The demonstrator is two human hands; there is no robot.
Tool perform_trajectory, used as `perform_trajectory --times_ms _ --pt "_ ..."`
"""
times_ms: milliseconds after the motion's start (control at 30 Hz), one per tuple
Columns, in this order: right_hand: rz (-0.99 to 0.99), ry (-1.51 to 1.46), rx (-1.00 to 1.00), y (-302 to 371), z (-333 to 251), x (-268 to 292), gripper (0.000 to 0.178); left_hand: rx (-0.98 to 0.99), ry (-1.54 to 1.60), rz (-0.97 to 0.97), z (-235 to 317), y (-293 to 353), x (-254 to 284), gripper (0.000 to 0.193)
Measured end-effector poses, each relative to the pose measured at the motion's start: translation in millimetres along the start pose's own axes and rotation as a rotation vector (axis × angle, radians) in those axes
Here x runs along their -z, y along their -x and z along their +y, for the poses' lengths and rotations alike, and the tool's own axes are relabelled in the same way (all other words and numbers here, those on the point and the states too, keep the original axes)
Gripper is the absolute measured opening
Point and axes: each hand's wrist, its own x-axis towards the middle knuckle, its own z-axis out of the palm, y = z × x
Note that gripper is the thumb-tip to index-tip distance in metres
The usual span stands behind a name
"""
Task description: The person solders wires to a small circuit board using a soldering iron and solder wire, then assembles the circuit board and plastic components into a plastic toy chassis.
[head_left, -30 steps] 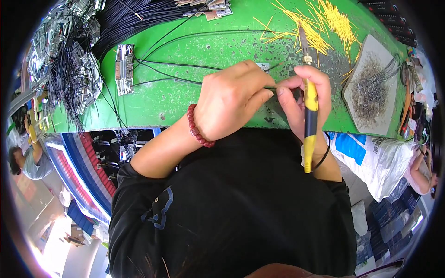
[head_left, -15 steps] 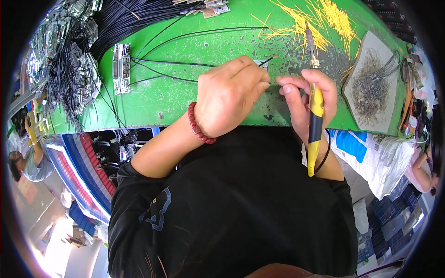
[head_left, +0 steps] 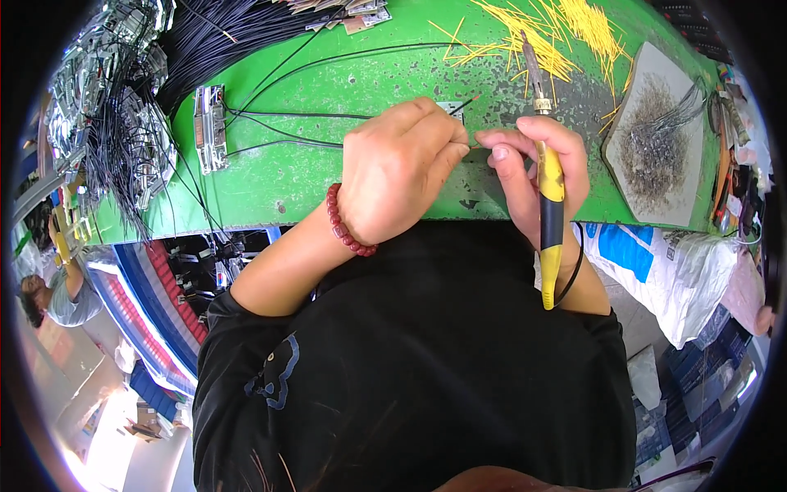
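Observation:
My left hand [head_left: 399,160], with a bead bracelet on the wrist, is closed in a pinch at the end of thin black wires [head_left: 291,116]. These wires run left to a silvery metal assembly [head_left: 211,129] lying on the bench. Just beyond the left fingertips lies a small pale plate [head_left: 451,107], and a black wire with a reddish bare tip [head_left: 469,104] crosses it. My right hand [head_left: 566,156] holds a soldering iron [head_left: 552,221] with a yellow and black handle, its tip pointing away from me. The right thumb and index finger reach close to the left fingertips.
Yellow tube pieces [head_left: 533,49] are scattered at the back of the green bench [head_left: 328,82]. A pale slab [head_left: 684,176] with dark residue and fine wires sits at right. Metal parts and wire bundles [head_left: 123,115] are heaped at left. White bags [head_left: 689,271] hang below the right edge.
The view has shifted slightly, moving the bench and both hands a little left in the picture. The gap between my two hands' fingertips looks slightly narrower. Both holds stay the same.

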Motion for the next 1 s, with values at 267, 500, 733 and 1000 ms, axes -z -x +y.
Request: perform_trajectory --times_ms 267,500,733,1000 --pt "-0.01 0.008 -0.179 -5 -7 14 0.028 -0.064 -0.097 0.002 -10 -4 0 0.012" --pt "0.194 0.181 -0.14 24 -22 103 0.065 -0.196 -0.16 -0.093 -13 -9 -12 0.018" --pt "0.67 0.21 0.02 43 -16 183 0.018 -0.172 -0.162 -0.095 -12 -9 -15 0.017" --pt "0.65 0.188 -0.077 43 -4 187 0.016 -0.023 -0.119 -0.101 -6 -10 -14 0.013"
